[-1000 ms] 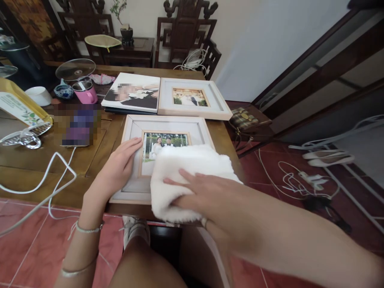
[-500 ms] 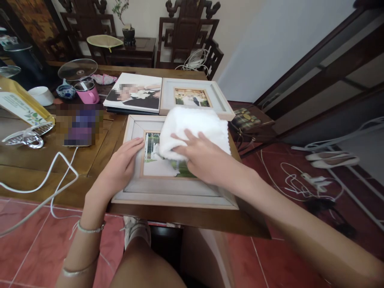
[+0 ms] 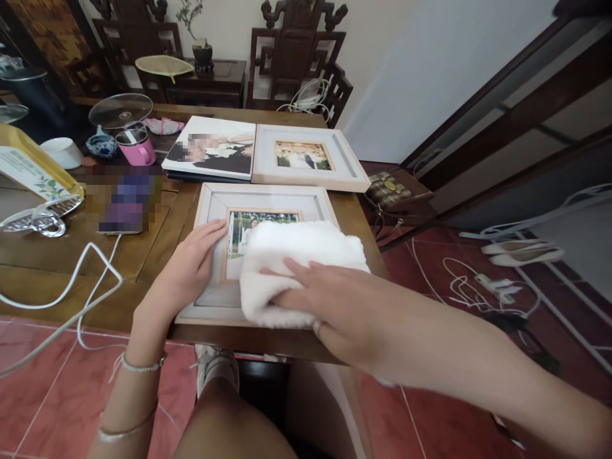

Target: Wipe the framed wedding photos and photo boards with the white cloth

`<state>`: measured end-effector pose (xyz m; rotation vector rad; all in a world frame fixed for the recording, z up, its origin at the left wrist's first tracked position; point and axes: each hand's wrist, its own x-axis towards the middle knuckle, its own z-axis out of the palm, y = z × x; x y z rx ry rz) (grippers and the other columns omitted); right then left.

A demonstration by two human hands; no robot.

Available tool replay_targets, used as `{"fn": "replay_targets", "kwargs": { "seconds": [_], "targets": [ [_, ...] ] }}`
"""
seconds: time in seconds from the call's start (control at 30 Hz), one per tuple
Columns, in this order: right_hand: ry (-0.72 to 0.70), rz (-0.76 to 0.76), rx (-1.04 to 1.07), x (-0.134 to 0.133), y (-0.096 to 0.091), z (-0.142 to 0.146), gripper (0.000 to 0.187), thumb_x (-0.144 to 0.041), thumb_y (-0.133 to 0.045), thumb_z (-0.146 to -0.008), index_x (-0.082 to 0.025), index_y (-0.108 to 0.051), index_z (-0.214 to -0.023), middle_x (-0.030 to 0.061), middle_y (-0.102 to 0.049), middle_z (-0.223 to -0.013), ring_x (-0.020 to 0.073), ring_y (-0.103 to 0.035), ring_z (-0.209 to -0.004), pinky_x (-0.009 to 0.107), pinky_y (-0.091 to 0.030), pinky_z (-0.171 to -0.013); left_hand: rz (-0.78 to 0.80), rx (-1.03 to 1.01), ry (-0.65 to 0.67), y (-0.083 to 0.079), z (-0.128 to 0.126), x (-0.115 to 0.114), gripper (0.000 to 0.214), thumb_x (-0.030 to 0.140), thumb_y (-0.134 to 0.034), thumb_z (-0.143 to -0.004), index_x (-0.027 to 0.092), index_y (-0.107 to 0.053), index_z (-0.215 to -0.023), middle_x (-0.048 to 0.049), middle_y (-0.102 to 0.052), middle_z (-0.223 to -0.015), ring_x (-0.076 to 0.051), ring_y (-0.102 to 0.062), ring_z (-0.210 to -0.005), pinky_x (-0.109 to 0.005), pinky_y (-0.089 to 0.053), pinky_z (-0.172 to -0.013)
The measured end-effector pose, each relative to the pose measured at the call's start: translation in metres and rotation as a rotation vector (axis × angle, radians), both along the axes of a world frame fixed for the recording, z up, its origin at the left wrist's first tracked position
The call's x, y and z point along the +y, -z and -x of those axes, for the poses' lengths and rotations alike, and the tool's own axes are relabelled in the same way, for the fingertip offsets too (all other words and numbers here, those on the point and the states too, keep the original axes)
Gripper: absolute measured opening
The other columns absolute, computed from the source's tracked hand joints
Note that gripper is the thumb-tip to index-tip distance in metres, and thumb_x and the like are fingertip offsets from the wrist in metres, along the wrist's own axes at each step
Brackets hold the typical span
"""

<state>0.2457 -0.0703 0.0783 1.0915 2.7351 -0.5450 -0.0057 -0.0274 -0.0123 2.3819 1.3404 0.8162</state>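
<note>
A pale wooden photo frame (image 3: 268, 197) lies flat at the near edge of the dark wooden table (image 3: 157, 248). My left hand (image 3: 189, 268) rests flat on the frame's left border, fingers stretched out. My right hand (image 3: 329, 306) presses a fluffy white cloth (image 3: 296, 255) onto the lower part of the framed photo, fingers spread over the cloth. The cloth hides most of the picture.
A second frame (image 3: 308, 162) and a photo album (image 3: 210, 146) lie farther back. A pink mug (image 3: 138, 148), a blue teapot (image 3: 100, 145), a white bowl (image 3: 62, 153) and a white cable (image 3: 71, 287) sit on the left. Carved chairs stand behind; cables and white shoes (image 3: 521, 252) lie on the red floor.
My right hand has pulled the cloth back from the frame's upper right towards me, over the lower part of the photo. My left hand has stayed on the frame's left border.
</note>
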Motion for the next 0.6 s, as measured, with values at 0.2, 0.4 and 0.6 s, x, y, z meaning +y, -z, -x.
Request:
{"fn": "replay_targets", "kwargs": {
  "seconds": [0.2,0.4,0.6],
  "targets": [
    [0.141,-0.236,-0.029,0.062,0.029,0.003,0.068,0.002,-0.043,-0.077,-0.018,-0.053,-0.142,0.0079,-0.027,-0.163,0.0344,-0.017,-0.15,0.057,-0.021,-0.121,-0.008,-0.005,0.004,0.001,0.001,0.001,0.044,0.018,-0.032,-0.099,0.01,-0.058,-0.134,-0.0164,-0.054,-0.145,-0.024,-0.047,-0.139,-0.049,-0.036,-0.118],
    [0.207,-0.31,-0.018,0.075,0.045,0.014,0.071,0.004,-0.045,-0.075,-0.015,-0.052,-0.143,0.0111,-0.026,-0.163,0.0424,-0.013,-0.149,0.064,-0.021,-0.118,0.001,-0.011,0.004,0.001,0.0,0.001,0.044,0.018,-0.032,-0.099,0.009,-0.058,-0.134,-0.0169,-0.054,-0.145,-0.025,-0.047,-0.139,-0.049,-0.036,-0.119],
    [-0.045,-0.008,-0.084,0.01,0.013,0.031,0.067,0.002,-0.052,-0.074,-0.022,-0.061,-0.136,0.0098,-0.027,-0.162,0.0463,-0.017,-0.147,0.067,-0.026,-0.115,0.021,0.0,-0.02,-0.002,-0.002,0.0,0.045,0.018,-0.033,-0.098,0.011,-0.058,-0.134,-0.0162,-0.055,-0.145,-0.026,-0.048,-0.138,-0.05,-0.035,-0.118]
  ]
}}
